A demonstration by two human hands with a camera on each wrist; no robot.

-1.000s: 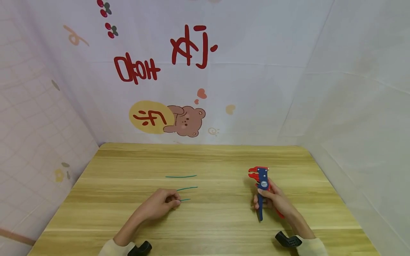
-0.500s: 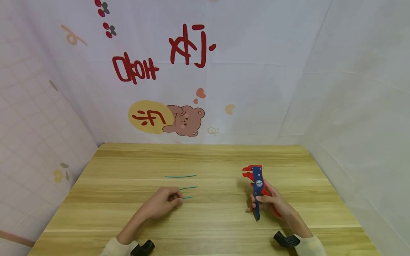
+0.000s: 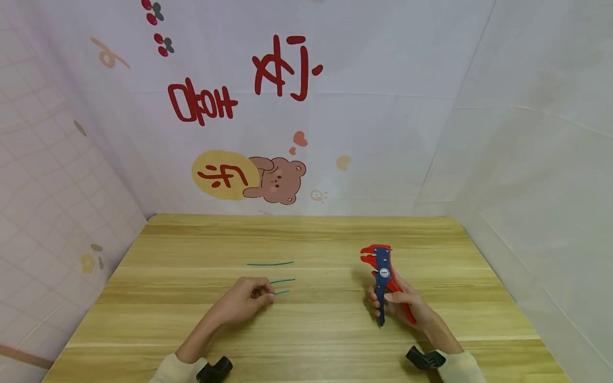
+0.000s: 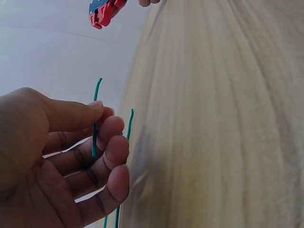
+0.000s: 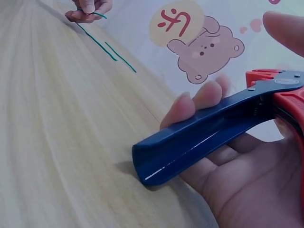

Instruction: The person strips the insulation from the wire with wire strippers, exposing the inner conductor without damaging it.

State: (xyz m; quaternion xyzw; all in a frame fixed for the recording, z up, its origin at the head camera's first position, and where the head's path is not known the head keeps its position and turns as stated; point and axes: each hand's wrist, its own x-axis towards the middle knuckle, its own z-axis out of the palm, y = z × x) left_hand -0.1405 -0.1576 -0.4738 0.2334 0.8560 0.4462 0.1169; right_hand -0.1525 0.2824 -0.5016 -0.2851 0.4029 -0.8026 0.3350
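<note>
Between thumb and index finger, my left hand (image 3: 245, 301) pinches a short green wire (image 4: 98, 89), whose free end points up past the thumb in the left wrist view. Two more green wires lie on the table: one (image 3: 283, 281) right beside the left fingers and partly hidden by them, another (image 3: 270, 264) farther back. My right hand (image 3: 407, 304) grips a wire stripper (image 3: 383, 273) with a blue body and red jaws and lever. Its red jaws stand apart and face left, and the fingers wrap around the blue handle (image 5: 204, 135).
The wood-grain table (image 3: 325, 330) ends at a white cloth backdrop (image 3: 383, 122) printed with a bear and red characters. Cloth also hangs along the left and right sides. A black wrist device (image 3: 214, 369) sits on each wrist.
My left hand has lifted slightly and shifted right and away from me with the wire. My right hand has brought the wire stripper leftward, turning it a little.
</note>
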